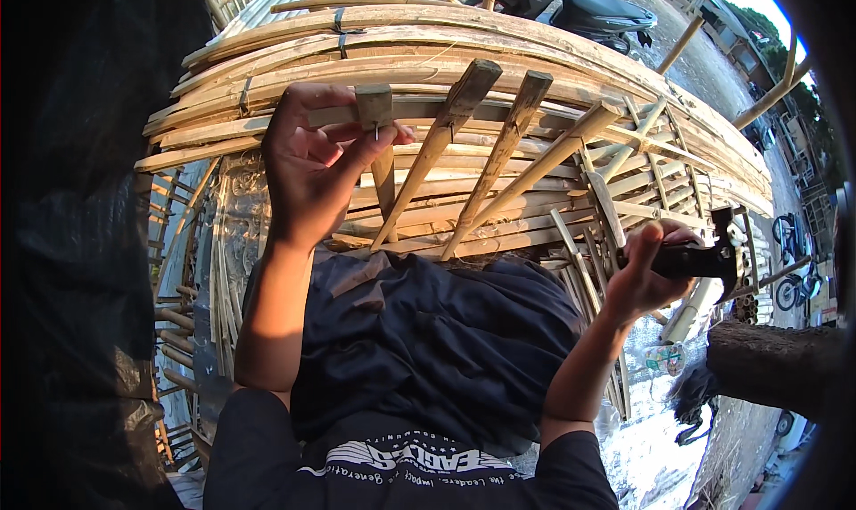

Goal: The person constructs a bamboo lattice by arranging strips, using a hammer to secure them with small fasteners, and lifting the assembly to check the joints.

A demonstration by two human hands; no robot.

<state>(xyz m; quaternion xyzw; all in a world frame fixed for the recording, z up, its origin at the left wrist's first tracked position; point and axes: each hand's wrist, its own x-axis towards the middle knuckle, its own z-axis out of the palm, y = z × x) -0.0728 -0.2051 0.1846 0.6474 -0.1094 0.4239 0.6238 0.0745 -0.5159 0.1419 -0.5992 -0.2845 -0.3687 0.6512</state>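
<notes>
My left hand (312,167) is closed at the upper end of a short upright wooden slat (374,102). Its thumb and finger pinch a thin nail (376,133) whose point is by the wood. Behind the fingers runs a long crosswise strip, partly hidden by the hand. Off to the right, my right hand (649,265) grips a black hammer (713,259), held up in the air well apart from the slat. More wooden uprights (452,127) and a round bamboo pole (553,158) lean beside the slat.
Long split bamboo strips (428,28) lie stacked and tied across the far side. Dark cloth (419,314) covers my lap. A thick trunk-like post (776,367) stands at right, a black sheet (80,287) hangs at left, and a motorcycle (597,15) is parked beyond.
</notes>
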